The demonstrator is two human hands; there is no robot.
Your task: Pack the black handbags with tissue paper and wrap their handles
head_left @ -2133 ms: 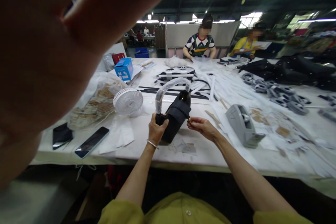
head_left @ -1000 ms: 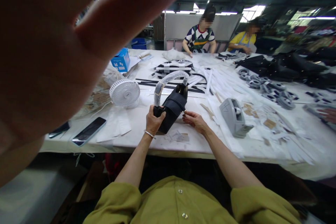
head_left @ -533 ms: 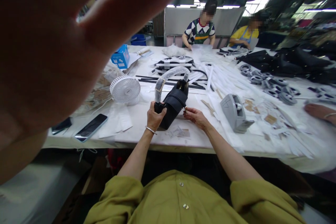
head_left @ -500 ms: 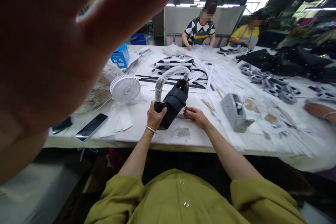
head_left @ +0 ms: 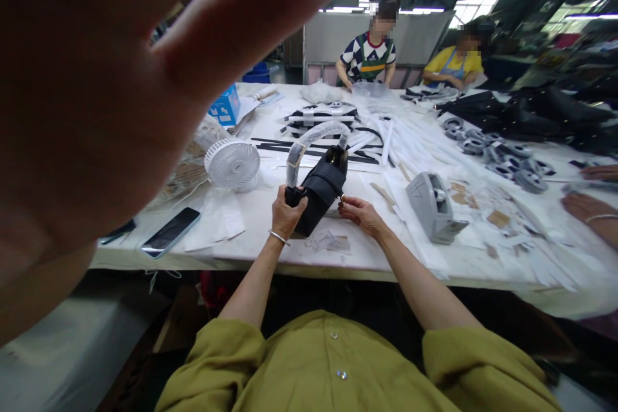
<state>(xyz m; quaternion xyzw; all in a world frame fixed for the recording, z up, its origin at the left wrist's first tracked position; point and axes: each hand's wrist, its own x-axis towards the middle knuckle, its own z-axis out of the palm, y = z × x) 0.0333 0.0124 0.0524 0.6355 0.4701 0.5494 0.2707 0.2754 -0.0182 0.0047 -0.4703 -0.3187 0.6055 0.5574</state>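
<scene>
A black handbag [head_left: 322,188] stands tilted on the table near its front edge. Its curved handle [head_left: 315,133] is wrapped in clear plastic. My left hand [head_left: 286,215], with a silver bracelet at the wrist, is closed on the bag's left end, thumb on top. On the bag's right side, my right hand [head_left: 363,214] pinches a small gold-coloured metal piece [head_left: 342,198]; its exact kind is too small to tell. Scraps of paper and plastic [head_left: 333,241] lie just in front of the bag, below my hands.
Another person's large blurred hand [head_left: 96,77] covers the upper left. Left stand a white fan [head_left: 234,164] and a phone [head_left: 171,232]. Right are a grey tape dispenser [head_left: 434,206], tape rolls [head_left: 512,158] and black bags [head_left: 531,109]. Two co-workers [head_left: 369,55] sit across the table.
The large blurred hand and the view shift slightly to the right. At the far right, a co-worker's hands have moved. My own hands keep the same hold on the handbag.
</scene>
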